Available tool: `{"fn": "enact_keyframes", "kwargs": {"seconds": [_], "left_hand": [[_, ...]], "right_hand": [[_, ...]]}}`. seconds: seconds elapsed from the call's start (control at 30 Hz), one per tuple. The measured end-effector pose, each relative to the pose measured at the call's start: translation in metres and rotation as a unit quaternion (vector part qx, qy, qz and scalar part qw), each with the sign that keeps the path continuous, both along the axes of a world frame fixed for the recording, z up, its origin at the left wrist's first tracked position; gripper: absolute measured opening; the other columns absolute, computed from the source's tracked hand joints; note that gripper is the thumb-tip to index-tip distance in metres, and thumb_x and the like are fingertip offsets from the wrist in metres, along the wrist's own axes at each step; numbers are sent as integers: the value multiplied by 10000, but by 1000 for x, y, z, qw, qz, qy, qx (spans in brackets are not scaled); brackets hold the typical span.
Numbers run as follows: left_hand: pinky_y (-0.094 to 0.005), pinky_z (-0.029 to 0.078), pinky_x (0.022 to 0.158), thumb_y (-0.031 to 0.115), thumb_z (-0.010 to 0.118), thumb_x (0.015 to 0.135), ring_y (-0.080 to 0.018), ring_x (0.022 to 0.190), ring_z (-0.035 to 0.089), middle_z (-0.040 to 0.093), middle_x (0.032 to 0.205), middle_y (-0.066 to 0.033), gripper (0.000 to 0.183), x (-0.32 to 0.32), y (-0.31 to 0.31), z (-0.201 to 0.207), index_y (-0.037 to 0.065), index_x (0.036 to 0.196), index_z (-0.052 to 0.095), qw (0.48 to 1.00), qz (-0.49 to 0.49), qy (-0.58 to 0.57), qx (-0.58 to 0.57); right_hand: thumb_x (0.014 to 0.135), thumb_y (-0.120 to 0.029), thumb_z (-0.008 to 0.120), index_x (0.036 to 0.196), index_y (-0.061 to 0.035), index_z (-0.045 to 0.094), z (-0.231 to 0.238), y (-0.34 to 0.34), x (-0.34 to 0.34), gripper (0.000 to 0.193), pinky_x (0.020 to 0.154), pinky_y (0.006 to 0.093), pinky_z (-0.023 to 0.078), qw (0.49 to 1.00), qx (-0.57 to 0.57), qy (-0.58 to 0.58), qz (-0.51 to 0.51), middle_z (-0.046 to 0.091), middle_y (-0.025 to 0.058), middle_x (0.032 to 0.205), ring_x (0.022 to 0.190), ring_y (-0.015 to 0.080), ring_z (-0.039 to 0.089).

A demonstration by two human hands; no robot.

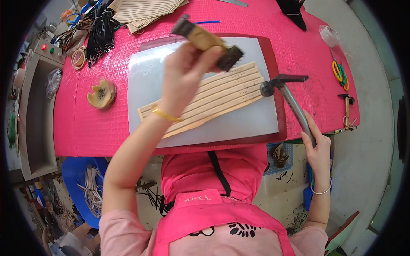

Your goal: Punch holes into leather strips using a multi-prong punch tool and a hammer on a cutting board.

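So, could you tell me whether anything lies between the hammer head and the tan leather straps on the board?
Nothing visible does. The hammer, held in the right hand, hangs just off the right end of the straps; the left hand holds a wooden-handled tool higher up, clear of that gap.

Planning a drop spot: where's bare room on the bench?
Free: pink mat between the tan cup and grey board; the board's near strip below the leather strips. Crowded: far-left corner with black straps; right edge by scissors.

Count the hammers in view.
2. One hammer is in the right hand, over the board's right edge; a smaller one lies at the table's right edge. Others may be hidden.
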State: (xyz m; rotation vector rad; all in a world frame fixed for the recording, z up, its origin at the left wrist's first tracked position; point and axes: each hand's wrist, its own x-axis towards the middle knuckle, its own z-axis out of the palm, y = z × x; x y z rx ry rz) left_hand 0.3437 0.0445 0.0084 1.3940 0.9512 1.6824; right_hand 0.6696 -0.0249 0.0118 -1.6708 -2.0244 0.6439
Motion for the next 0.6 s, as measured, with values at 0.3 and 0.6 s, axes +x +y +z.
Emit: {"fn": "enact_keyframes", "kwargs": {"seconds": [0.3, 0.6], "left_hand": [[-243, 460, 699, -60, 541, 787, -130, 774, 572, 597, 837, -90, 61, -95, -136, 13, -48, 845, 554, 960, 83, 127, -234], [-242, 456, 668, 31, 586, 788, -132, 730, 572, 606, 809, -71, 98, -126, -211, 9, -35, 854, 556, 899, 191, 128, -374]], "right_hand": [[780, -55, 562, 1155, -110, 561, -11, 88, 27, 379, 757, 315, 443, 946, 127, -286, -84, 598, 127, 904, 805, 273, 572], [642, -238, 706, 861, -70, 522, -20, 127, -197, 332, 860, 415, 320, 882, 122, -164, 424, 524, 92, 909, 937, 296, 486]]}}
